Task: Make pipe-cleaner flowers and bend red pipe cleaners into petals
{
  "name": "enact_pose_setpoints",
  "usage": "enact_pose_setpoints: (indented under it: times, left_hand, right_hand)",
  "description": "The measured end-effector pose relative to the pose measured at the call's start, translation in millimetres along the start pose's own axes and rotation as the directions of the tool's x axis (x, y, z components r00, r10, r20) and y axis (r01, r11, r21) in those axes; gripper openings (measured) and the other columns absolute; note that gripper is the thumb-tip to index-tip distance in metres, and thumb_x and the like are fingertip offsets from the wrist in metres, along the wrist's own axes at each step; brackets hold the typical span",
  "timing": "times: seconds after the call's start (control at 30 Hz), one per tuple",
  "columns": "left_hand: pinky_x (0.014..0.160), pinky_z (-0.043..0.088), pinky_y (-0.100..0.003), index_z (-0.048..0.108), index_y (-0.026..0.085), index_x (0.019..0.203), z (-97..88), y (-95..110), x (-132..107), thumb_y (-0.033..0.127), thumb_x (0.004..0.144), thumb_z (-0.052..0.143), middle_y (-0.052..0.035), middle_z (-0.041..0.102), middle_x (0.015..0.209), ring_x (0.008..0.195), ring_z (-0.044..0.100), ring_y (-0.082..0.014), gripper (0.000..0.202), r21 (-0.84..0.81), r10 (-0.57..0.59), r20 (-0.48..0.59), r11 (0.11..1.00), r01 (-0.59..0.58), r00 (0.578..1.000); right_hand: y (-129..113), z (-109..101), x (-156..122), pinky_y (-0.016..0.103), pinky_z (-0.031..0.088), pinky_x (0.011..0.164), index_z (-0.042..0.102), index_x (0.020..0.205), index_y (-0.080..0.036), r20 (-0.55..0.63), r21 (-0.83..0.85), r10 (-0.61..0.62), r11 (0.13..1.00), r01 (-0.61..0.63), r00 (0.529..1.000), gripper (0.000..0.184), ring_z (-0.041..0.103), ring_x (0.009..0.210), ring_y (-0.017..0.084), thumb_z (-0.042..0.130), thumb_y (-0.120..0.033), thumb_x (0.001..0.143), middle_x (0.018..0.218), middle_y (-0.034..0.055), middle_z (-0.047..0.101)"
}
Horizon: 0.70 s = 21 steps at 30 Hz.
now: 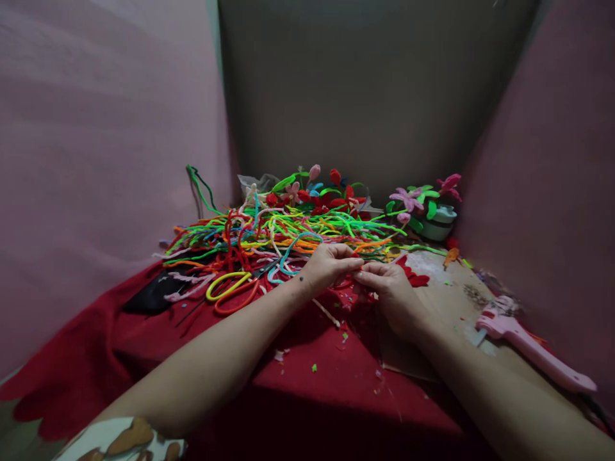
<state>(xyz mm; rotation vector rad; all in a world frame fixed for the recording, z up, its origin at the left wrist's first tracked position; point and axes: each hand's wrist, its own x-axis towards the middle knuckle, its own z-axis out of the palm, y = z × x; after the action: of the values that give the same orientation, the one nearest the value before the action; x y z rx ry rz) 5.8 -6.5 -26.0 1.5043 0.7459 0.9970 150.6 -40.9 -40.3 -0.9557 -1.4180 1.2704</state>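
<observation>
My left hand (332, 264) and my right hand (390, 291) meet fingertip to fingertip over the middle of the table. Both are pinched closed on a small red pipe cleaner (356, 255), mostly hidden by the fingers. Beside my right hand, on its far side, lie red fuzzy petals (417, 276). A big heap of coloured pipe cleaners (307, 224) spreads just beyond the hands. Left of my left hand rest scissors (230, 288) with one yellow and one orange-red handle loop, their blades partly under a light blue pipe cleaner (288, 259).
Finished pipe-cleaner flowers (331, 195) stand behind the heap. More flowers rise from a pale green pot (439, 223) at the back right. A pink glue gun (533, 346) lies on a board (439, 307) at right. A black pouch (156, 291) sits left on the red cloth (307, 384), which is strewn with scraps.
</observation>
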Motion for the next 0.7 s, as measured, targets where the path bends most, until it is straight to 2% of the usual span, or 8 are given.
enact_pose_setpoints:
  times: [0.13, 0.27, 0.37, 0.43, 0.5, 0.6, 0.67, 0.7]
  left_hand:
    - [0.036, 0.023, -0.017, 0.052, 0.013, 0.060, 0.0, -1.1, 0.7, 0.036, 0.066, 0.065, 0.0064, 0.045, 0.042, 0.033, 0.034, -0.0029, 0.026, 0.003, -0.030, -0.064, 1.000, 0.030, 0.997]
    - [0.038, 0.027, -0.018, 0.059, 0.012, 0.067, -3.2, 6.8, 1.0, 0.032, 0.063, 0.067, 0.0052, 0.048, 0.044, 0.036, 0.039, -0.0043, 0.022, 0.151, -0.056, -0.063, 0.986, 0.065, 0.996]
    - [0.039, 0.029, -0.017, 0.061, 0.011, 0.065, -4.4, 10.6, 1.5, 0.033, 0.061, 0.068, 0.0050, 0.048, 0.044, 0.038, 0.040, -0.0046, 0.023, 0.317, -0.060, -0.086, 0.945, 0.084, 0.994]
    - [0.038, 0.028, -0.017, 0.060, 0.012, 0.061, -3.8, 9.2, 1.6, 0.033, 0.061, 0.068, 0.0051, 0.048, 0.043, 0.037, 0.040, -0.0040, 0.023, 0.357, -0.082, -0.118, 0.926, 0.119, 0.990]
    - [0.035, 0.024, -0.017, 0.057, 0.012, 0.059, -2.2, 5.4, 1.4, 0.033, 0.061, 0.068, 0.0056, 0.047, 0.042, 0.034, 0.037, -0.0032, 0.023, 0.254, -0.130, -0.169, 0.952, 0.171, 0.977]
    - [0.033, 0.018, -0.017, 0.054, 0.013, 0.060, 1.2, -1.1, 0.7, 0.031, 0.060, 0.069, 0.0067, 0.045, 0.039, 0.029, 0.029, -0.0016, 0.023, -0.058, -0.209, -0.222, 0.978, 0.201, 0.952]
    - [0.033, 0.016, -0.017, 0.053, 0.013, 0.061, 2.6, -3.5, 0.6, 0.030, 0.058, 0.070, 0.0076, 0.043, 0.037, 0.028, 0.025, -0.0008, 0.024, -0.193, -0.237, -0.220, 0.962, 0.196, 0.946]
    - [0.033, 0.015, -0.017, 0.053, 0.013, 0.061, 2.4, -3.9, 0.7, 0.030, 0.058, 0.070, 0.0077, 0.043, 0.037, 0.028, 0.024, -0.0006, 0.024, -0.210, -0.240, -0.209, 0.958, 0.196, 0.948]
  right_hand:
    - [2.7, -2.2, 4.1, 0.025, 0.031, 0.049, 0.056, 0.053, -0.015, 0.000, -0.073, 0.012, 0.997, -0.012, 1.000, 0.024, 0.041, 0.045, 0.009, 0.061, -0.032, 0.069, 0.048, -0.0014, 0.052]
    - [4.4, -4.3, 7.3, 0.025, 0.026, 0.046, 0.050, 0.049, -0.017, -0.049, -0.262, -0.040, 0.965, 0.026, 0.998, 0.024, 0.034, 0.044, 0.009, 0.057, -0.030, 0.068, 0.046, -0.0036, 0.044]
    - [4.6, -5.6, 9.2, 0.026, 0.025, 0.050, 0.044, 0.045, -0.019, -0.038, -0.520, -0.176, 0.844, 0.131, 0.984, 0.027, 0.034, 0.047, 0.010, 0.054, -0.027, 0.069, 0.045, -0.0036, 0.039]
    - [5.8, -5.9, 10.9, 0.027, 0.026, 0.052, 0.043, 0.044, -0.019, -0.031, -0.622, -0.222, 0.767, 0.155, 0.975, 0.028, 0.036, 0.049, 0.011, 0.053, -0.025, 0.070, 0.045, -0.0030, 0.039]
    - [8.8, -5.0, 13.1, 0.027, 0.025, 0.052, 0.043, 0.046, -0.020, -0.051, -0.589, -0.172, 0.800, 0.109, 0.984, 0.028, 0.036, 0.048, 0.011, 0.053, -0.026, 0.070, 0.045, -0.0030, 0.040]
    - [15.3, -1.4, 16.4, 0.026, 0.025, 0.047, 0.043, 0.049, -0.020, -0.031, -0.321, -0.018, 0.947, 0.007, 0.999, 0.026, 0.033, 0.044, 0.010, 0.055, -0.032, 0.069, 0.045, -0.0040, 0.040]
    - [18.2, 1.0, 17.4, 0.025, 0.026, 0.045, 0.042, 0.050, -0.020, 0.014, -0.151, 0.047, 0.988, -0.044, 0.999, 0.027, 0.033, 0.043, 0.009, 0.056, -0.034, 0.068, 0.045, -0.0043, 0.041]
    - [18.4, 1.7, 17.3, 0.025, 0.026, 0.045, 0.042, 0.049, -0.020, 0.025, -0.098, 0.064, 0.993, -0.061, 0.998, 0.028, 0.034, 0.042, 0.009, 0.057, -0.035, 0.066, 0.045, -0.0043, 0.042]
